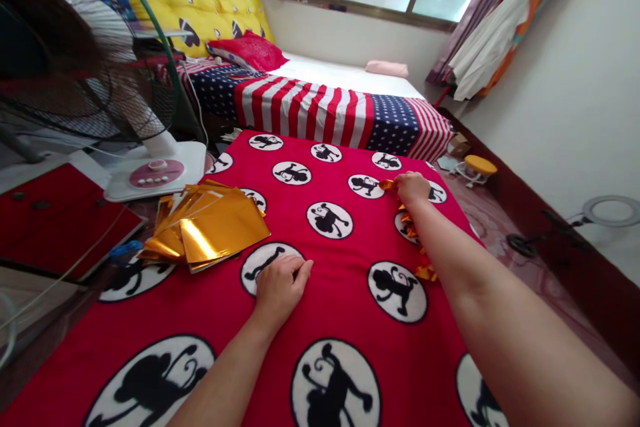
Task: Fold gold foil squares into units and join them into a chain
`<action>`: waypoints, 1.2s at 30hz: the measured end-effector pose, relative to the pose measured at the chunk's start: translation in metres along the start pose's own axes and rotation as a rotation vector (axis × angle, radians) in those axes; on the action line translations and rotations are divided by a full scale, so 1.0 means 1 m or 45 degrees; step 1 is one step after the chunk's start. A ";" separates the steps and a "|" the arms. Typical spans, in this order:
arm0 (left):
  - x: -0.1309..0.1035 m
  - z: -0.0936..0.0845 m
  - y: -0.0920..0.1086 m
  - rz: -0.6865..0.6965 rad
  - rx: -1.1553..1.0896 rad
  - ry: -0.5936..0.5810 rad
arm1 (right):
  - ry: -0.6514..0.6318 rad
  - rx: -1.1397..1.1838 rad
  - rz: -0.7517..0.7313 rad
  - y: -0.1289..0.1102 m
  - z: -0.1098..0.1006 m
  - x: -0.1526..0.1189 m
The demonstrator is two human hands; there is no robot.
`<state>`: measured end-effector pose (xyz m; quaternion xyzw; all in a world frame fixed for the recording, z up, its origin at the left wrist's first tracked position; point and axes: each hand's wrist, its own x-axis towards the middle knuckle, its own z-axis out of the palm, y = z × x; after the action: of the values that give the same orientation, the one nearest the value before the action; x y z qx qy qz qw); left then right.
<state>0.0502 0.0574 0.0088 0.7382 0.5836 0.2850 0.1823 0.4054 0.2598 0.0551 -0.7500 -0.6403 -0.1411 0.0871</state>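
My left hand (pixel 283 282) rests on the red cloth (pixel 345 307) printed with black monkeys in white ovals. Its fingers are curled in, and I see nothing in them. A stack of shiny gold foil paper sheets (pixel 225 225) lies fanned out just beyond it, to the left. My right hand (pixel 413 187) reaches to the far right part of the cloth, its fingers closed on a piece of folded gold paper (pixel 386 184). More folded gold paper pieces (pixel 426 272) lie in a row below that hand, partly hidden behind my forearm.
On the left stands a fan (pixel 160 167) with a white base, beside a red panel (pixel 60 220). Beyond the cloth is a bed (pixel 320 110) with a flag-patterned cover. A yellow-topped stool (pixel 480 165) and a ring-headed stand (pixel 610 211) are along the right wall.
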 end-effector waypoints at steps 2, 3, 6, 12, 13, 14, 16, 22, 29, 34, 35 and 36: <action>0.000 -0.001 0.001 -0.007 0.001 0.001 | 0.008 0.014 0.012 0.004 -0.004 -0.002; 0.000 -0.001 0.001 -0.009 0.003 0.001 | 0.021 0.018 0.020 0.007 -0.006 -0.003; 0.000 -0.003 0.003 -0.014 0.003 0.000 | 0.143 0.094 0.055 0.023 -0.016 -0.015; -0.001 -0.002 0.003 -0.011 0.039 0.016 | 0.326 0.419 -0.063 0.053 -0.031 -0.065; -0.001 -0.001 0.002 -0.014 0.053 0.015 | 0.307 0.446 -0.107 0.052 -0.032 -0.073; -0.001 0.000 0.002 -0.013 0.063 0.015 | 0.299 0.463 -0.127 0.050 -0.034 -0.080; -0.001 0.000 0.001 -0.008 0.071 0.014 | 0.262 0.474 -0.176 0.039 -0.037 -0.088; -0.001 -0.003 0.002 0.015 0.035 0.012 | 0.071 0.264 -0.336 -0.012 -0.033 -0.076; -0.001 -0.002 0.002 0.004 0.020 0.003 | -0.315 -0.058 -0.299 -0.032 -0.015 -0.046; -0.001 -0.001 0.001 -0.003 0.022 0.005 | -0.391 -0.089 -0.350 -0.025 -0.010 -0.032; -0.001 -0.001 0.001 -0.004 0.021 0.008 | -0.392 -0.093 -0.365 -0.022 -0.009 -0.031; -0.001 -0.002 0.002 -0.004 0.020 0.009 | -0.393 -0.093 -0.376 -0.020 -0.009 -0.030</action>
<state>0.0503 0.0560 0.0113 0.7377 0.5877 0.2827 0.1747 0.3809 0.2320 0.0523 -0.6635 -0.7433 -0.0590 -0.0610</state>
